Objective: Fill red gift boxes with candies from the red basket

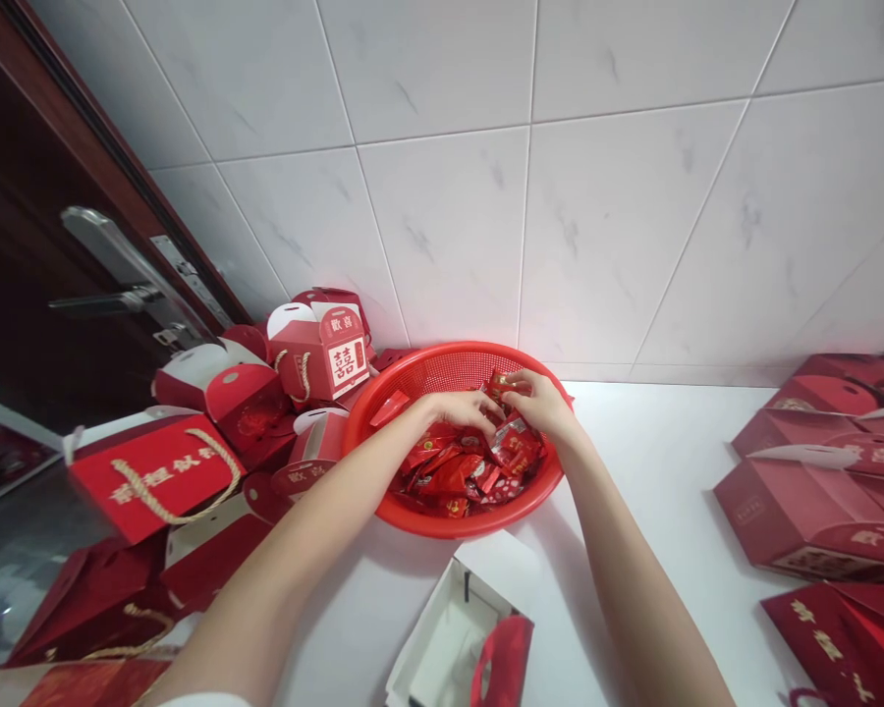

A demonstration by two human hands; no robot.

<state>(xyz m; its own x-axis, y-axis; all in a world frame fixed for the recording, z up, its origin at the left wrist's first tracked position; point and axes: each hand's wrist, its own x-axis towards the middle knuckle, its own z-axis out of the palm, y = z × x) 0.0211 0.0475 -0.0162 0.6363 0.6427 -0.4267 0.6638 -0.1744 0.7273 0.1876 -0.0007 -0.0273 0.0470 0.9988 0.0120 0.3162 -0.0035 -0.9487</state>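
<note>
Both my hands reach into a round red plastic basket (453,525) filled with red-wrapped packets (442,471). My left hand (464,409) lies over the packets near the middle, fingers curled down; what its fingertips hold, if anything, is hidden. At the basket's back right, my right hand (537,398) has its fingers bent around a small red and gold packet (499,385). An open box (442,638), white inside with a red flap, stands in front of the basket between my forearms; its inside shows no packets.
Red gift boxes with rope handles (169,471) are piled at the left, beside a dark door with a metal handle (118,295). More red boxes (817,511) stand at the right on the white table (648,471). Behind is a tiled wall (442,226).
</note>
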